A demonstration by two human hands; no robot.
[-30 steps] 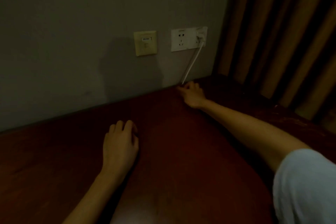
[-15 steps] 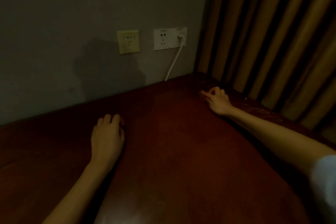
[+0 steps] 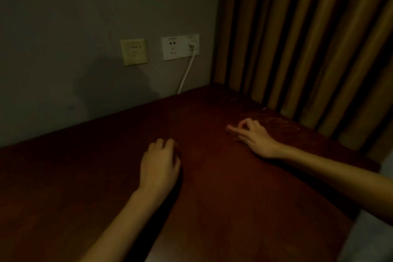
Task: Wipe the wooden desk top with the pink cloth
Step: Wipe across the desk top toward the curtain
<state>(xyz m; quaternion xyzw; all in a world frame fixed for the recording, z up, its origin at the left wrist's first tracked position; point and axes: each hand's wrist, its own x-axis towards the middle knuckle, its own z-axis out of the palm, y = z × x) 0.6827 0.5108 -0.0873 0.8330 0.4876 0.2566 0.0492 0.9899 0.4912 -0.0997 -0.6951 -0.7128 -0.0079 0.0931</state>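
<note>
The dark red-brown wooden desk top point(image 3: 212, 198) fills the lower view in dim light. My left hand point(image 3: 159, 164) rests palm down near its middle, fingers loosely bent, holding nothing. My right hand point(image 3: 253, 134) lies nearer the right edge, thumb and forefinger pinched in a ring and the other fingers stretched leftward. Under those fingers is a faint darker patch that seems to be the pink cloth point(image 3: 232, 135); it blends into the wood and its outline is unclear.
A grey wall backs the desk, with a beige switch plate point(image 3: 134, 51) and a white socket point(image 3: 180, 47). A white cable point(image 3: 185, 74) drops from the socket behind the desk. Brown curtains point(image 3: 308, 38) hang along the right edge.
My right hand slid from the foot of the wall by the cable out to the right and back toward me. My left hand stayed put on the desk.
</note>
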